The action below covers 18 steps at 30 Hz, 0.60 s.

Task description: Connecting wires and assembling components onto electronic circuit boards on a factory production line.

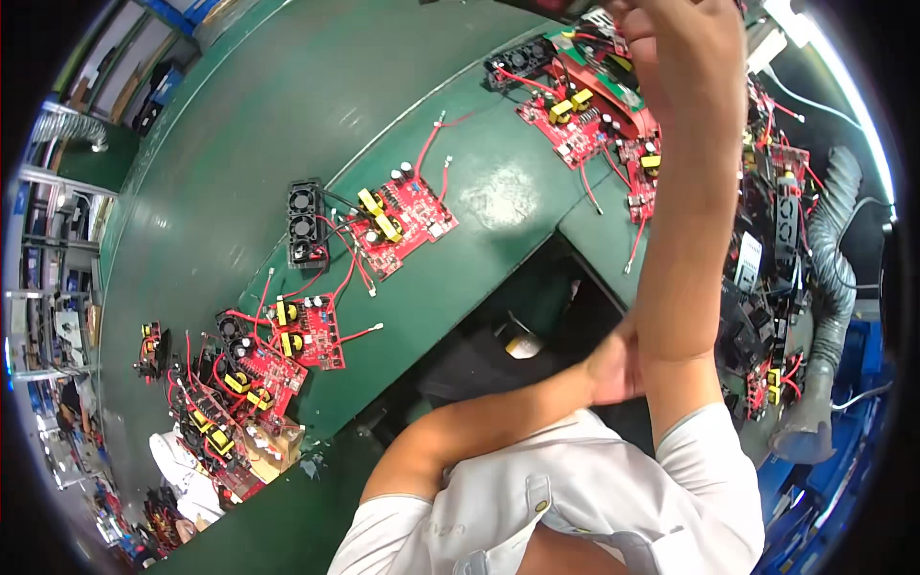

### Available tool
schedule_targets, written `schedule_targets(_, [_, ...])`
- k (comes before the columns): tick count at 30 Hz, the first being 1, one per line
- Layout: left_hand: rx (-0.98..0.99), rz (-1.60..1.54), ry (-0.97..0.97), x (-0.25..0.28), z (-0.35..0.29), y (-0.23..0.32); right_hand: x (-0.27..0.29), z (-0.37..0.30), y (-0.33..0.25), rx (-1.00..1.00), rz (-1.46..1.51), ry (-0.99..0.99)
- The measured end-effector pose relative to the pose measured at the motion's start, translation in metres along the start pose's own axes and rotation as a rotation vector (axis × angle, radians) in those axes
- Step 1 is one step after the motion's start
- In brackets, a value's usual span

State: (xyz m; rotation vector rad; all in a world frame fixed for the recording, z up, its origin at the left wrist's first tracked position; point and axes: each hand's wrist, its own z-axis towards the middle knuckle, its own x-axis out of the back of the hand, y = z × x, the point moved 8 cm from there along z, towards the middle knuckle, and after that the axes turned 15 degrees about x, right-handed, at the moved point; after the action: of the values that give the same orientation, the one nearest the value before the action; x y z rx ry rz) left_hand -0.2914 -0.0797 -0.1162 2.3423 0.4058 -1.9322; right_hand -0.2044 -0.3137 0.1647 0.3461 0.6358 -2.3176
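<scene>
My right arm reaches far up the view, and my right hand (685,48) is at the top edge with its fingers curled. A dark flat thing (546,8), cut off by the edge, lies beside those fingers; what the hand grips is not clear. Below it are red circuit boards (575,120) with yellow transformers and red wires, next to a black twin-fan unit (522,59). My left hand (613,369) is bent in front of my body, against or behind the right forearm, which hides its fingers.
On the green bench (508,264) lies another red board (402,225) wired to a black fan unit (307,225). Several more boards (254,374) are grouped at the left. A grey flexible duct (832,240) hangs at the right. A person's white sleeve (182,474) shows at lower left.
</scene>
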Motion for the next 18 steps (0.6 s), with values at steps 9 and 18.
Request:
schedule_targets(9, [-0.228,0.685,0.244,-0.044,-0.13,0.062,-0.011,-0.083,-0.003,0.329,-1.182,-0.466])
schedule_targets(18, [-0.91,0.613,0.534,-0.037,-0.219,0.167,0.007,-0.174,0.014,0.156,-1.076,-0.572])
